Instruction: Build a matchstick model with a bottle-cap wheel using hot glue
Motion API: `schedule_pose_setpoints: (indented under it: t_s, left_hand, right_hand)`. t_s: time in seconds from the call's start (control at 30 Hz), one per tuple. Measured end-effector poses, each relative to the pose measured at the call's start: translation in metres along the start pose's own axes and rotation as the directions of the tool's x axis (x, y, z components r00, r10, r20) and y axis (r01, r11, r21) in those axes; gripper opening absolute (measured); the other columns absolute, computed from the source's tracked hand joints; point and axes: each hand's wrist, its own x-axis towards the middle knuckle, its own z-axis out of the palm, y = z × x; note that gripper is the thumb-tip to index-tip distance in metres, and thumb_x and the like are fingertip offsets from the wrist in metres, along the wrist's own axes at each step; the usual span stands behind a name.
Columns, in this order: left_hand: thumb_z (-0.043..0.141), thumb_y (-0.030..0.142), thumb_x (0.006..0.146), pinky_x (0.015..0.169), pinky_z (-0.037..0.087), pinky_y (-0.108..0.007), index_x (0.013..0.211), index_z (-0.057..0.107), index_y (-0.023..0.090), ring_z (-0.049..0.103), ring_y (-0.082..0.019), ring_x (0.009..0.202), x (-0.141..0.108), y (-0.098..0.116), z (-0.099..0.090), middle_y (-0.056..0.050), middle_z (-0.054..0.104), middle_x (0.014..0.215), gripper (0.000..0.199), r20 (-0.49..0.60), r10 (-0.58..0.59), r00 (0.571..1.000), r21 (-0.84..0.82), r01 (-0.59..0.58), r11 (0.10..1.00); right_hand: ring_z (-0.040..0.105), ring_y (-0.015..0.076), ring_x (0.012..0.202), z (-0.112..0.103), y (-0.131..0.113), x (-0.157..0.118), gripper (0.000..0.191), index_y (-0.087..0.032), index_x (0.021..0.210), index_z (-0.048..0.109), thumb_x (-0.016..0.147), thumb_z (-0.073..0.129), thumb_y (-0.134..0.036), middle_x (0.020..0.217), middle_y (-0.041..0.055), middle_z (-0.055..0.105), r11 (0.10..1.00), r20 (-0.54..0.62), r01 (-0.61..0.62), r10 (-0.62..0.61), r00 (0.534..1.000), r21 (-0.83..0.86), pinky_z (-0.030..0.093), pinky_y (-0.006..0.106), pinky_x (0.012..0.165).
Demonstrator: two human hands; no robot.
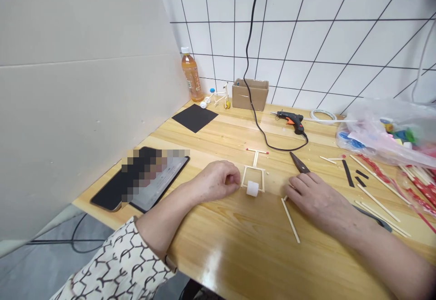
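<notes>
A black hot glue gun (pixel 289 122) lies on your wooden tabletop (pixel 218 241), its black cord (pixel 254 120) looping across the wood. Beyond it you have a white coil of tubing (pixel 322 116). Toward the wall stand a plastic bottle of amber drink (pixel 190 75) and a cardboard box (pixel 250 94). On your left are a black square sheet (pixel 195 118) and a dark tablet (pixel 146 179) (partly pixelated).

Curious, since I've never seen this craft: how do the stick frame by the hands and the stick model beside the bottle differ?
The stick frame lies flat, the stick model stands upright. The frame has one white cylinder; the model also shows blue and yellow parts. Both are built from thin wooden sticks.
</notes>
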Motion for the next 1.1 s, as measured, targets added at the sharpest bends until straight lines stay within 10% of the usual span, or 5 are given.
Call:
schedule_pose_setpoints:
  t_s: [0.47,0.7,0.97,1.1]
  left_hand:
    - [0.052,0.01,0.065,0.058,0.038,-0.02,0.065,0.061,0.015,0.053,-0.011,0.062,0.001,-0.006,0.003,0.001,0.059,0.064,0.01,-0.012,0.0,1.0,-0.02,0.0,1.0]
    - [0.052,0.01,0.063,0.055,0.037,-0.018,0.067,0.061,0.015,0.052,-0.01,0.059,0.002,-0.006,0.004,0.002,0.058,0.063,0.012,0.013,-0.048,0.999,-0.044,0.049,0.998]
    - [0.052,0.009,0.062,0.051,0.034,-0.018,0.069,0.063,0.014,0.05,-0.009,0.056,0.003,-0.006,0.005,0.003,0.057,0.061,0.014,0.032,-0.053,0.998,-0.06,0.054,0.997]
    - [0.051,0.009,0.063,0.051,0.034,-0.018,0.068,0.063,0.014,0.048,-0.008,0.054,0.002,-0.004,0.004,0.003,0.055,0.059,0.014,0.043,-0.068,0.997,-0.07,0.071,0.995]
  right_hand:
    - [0.055,0.0176,0.071,0.001,-0.003,0.0,0.017,-0.018,0.086,0.052,0.084,0.037,-0.01,0.078,0.0065,0.06,0.933,-0.155,-0.155,0.214,0.964,0.326,0.044,0.03,0.066]
    - [0.057,0.0135,0.072,-0.024,-0.02,0.014,0.033,-0.022,0.12,0.039,0.087,0.042,-0.017,0.083,0.0027,0.058,0.651,-0.071,-0.249,0.423,0.903,0.717,0.046,0.023,0.063]
    - [0.056,0.013,0.067,-0.043,-0.038,0.041,0.03,-0.028,0.111,0.043,0.084,0.049,-0.019,0.078,-0.001,0.059,0.088,0.148,-0.228,0.535,0.832,0.97,0.047,0.027,0.061]
    - [0.057,0.0139,0.066,-0.045,-0.043,0.061,0.032,-0.025,0.111,0.044,0.081,0.051,-0.017,0.073,-0.0016,0.06,-0.006,0.153,-0.178,0.539,0.828,0.984,0.046,0.03,0.064]
